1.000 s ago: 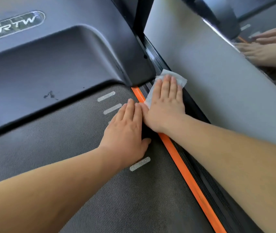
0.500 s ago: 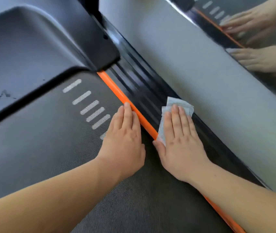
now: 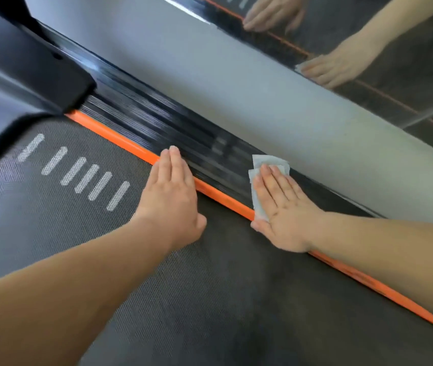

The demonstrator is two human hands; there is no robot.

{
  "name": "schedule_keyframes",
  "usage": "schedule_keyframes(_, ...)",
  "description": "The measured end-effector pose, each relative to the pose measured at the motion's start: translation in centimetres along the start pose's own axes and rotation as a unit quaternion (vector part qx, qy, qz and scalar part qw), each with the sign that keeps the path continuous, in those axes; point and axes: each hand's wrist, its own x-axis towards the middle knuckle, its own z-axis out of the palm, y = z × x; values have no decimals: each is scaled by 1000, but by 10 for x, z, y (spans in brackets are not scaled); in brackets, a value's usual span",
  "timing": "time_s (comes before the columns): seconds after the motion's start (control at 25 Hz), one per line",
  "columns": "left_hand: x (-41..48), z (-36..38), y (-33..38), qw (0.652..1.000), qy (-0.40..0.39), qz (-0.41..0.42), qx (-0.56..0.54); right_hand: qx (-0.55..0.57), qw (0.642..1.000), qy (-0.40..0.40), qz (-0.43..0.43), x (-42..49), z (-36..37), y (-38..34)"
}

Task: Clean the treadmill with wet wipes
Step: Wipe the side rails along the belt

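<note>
A white wet wipe [image 3: 269,165] lies on the treadmill's black ribbed side rail [image 3: 157,125], partly over the orange strip [image 3: 120,140]. My right hand [image 3: 285,207] presses flat on the wipe with straight fingers. My left hand [image 3: 172,199] rests flat on the dark textured belt [image 3: 210,299], its fingertips reaching over the orange strip onto the rail. Most of the wipe is hidden under my right palm.
The dark motor cover [image 3: 20,75] rises at the upper left. White dash marks [image 3: 78,171] run across the belt. A grey wall base [image 3: 263,83] borders the rail, and a mirror [image 3: 381,48] above it reflects both hands.
My right hand has slid the wipe back along the side rail, away from the motor cover. My left hand stayed flat on the belt beside it, while the view swung right.
</note>
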Motion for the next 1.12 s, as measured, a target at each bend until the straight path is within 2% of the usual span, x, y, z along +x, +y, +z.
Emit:
schedule_keyframes(0.16, 7, 1, 8, 999, 8, -38, 7, 37, 999, 34, 21, 20, -13, -21)
schedule_keyframes(0.4, -9, -8, 33, 994, -45, -94, -10, 37, 992, 115, -31, 34, -2, -16)
schedule_keyframes(0.6, -51, -12, 93, 997, -69, -41, -7, 14, 987, 155, -47, -24, 74, 51)
schedule_keyframes(0.72, -56, -16, 133, 995, -99, -18, 14, 20, 972, 230, -40, -60, 138, 98)
schedule_keyframes(0.84, -62, -20, 164, 995, -98, 9, 6, 38, 972, 230, -9, -74, 161, 116)
schedule_keyframes(0.96, -68, -21, 187, 994, -104, 20, 16, 75, 972, 223, 17, -59, 144, 96)
schedule_keyframes(1.12, -58, -18, 198, 995, -86, -47, -19, 92, 968, 232, -10, -16, 93, 52)
